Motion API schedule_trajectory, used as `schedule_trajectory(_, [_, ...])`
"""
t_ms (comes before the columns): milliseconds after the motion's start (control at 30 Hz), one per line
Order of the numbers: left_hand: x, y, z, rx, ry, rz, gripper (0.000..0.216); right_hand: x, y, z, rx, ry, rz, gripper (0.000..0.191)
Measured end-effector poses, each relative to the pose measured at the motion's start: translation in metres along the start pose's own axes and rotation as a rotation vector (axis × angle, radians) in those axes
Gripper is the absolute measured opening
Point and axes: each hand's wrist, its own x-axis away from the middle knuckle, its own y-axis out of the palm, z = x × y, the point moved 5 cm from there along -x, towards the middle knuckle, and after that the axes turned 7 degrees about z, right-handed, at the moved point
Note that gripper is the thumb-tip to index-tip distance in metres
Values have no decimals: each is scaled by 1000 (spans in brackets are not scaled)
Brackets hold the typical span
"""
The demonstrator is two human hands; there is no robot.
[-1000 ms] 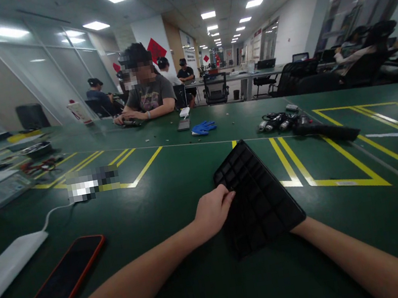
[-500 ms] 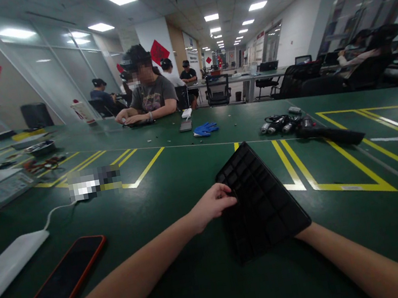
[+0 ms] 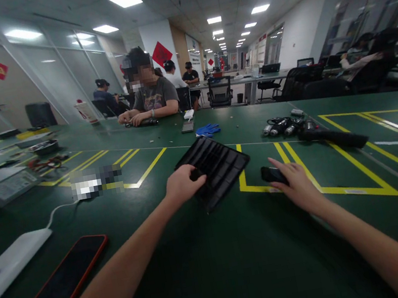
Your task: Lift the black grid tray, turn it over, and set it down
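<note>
My left hand (image 3: 184, 186) is closed on the near left edge of a black compartment tray (image 3: 221, 165), thumb on top. The tray is tilted above the green table, its ridged dividers running across it. To its right, my right hand (image 3: 300, 185) grips a small black block-like piece (image 3: 273, 175) between thumb and fingers. The piece's exact kind cannot be made out. A gap separates this hand from the tray, above yellow tape lines (image 3: 260, 188).
A phone in a red case (image 3: 56, 297) and a white power bank-like slab (image 3: 14, 269) with a cable lie at left. Beyond the tray is a blue glove (image 3: 208, 130). Dark cylindrical parts (image 3: 287, 124) lie at right. A co-worker (image 3: 154, 92) sits across the table (image 3: 223, 288).
The tray has moved left and away, turning and tipping flatter. My right hand has come out from behind it and now holds the small black piece to the right.
</note>
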Motion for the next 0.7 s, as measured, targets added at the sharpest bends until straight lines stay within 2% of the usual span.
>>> schedule_trajectory(67, [-13, -3, -30, -177, -121, -10, 44, -5, -10, 23, 272, -31, 31, 49])
schedule_trajectory(167, [-24, -2, -65, -371, -254, -56, 49, -5, -11, 54, 446, -3, -4, 45])
schedule_trajectory(233, [-27, 0, -77, -429, -307, -98, 51, -3, -8, 67, 494, 40, -61, 45])
schedule_trajectory(300, [-29, -2, -80, -441, -320, -109, 53, -3, -8, 68, 534, 41, -86, 49])
schedule_trajectory(400, [-28, -11, -61, -377, -220, 21, 47, -3, -13, 46, 608, -48, 21, 56])
schedule_trajectory(467, [-18, -10, -36, -226, -84, 96, 43, 3, -12, 18, 581, -112, 76, 57])
schedule_trajectory(500, [-10, -5, -20, -121, -1, 92, 45, 8, -8, 3, 531, -141, 62, 57])
schedule_trajectory(600, [23, 25, 29, 159, 304, -106, 52, 30, 15, -41, 386, -242, -145, 57])
schedule_trajectory(700, [50, 57, 58, 226, 515, -320, 59, 48, 36, -61, 307, -259, -358, 55])
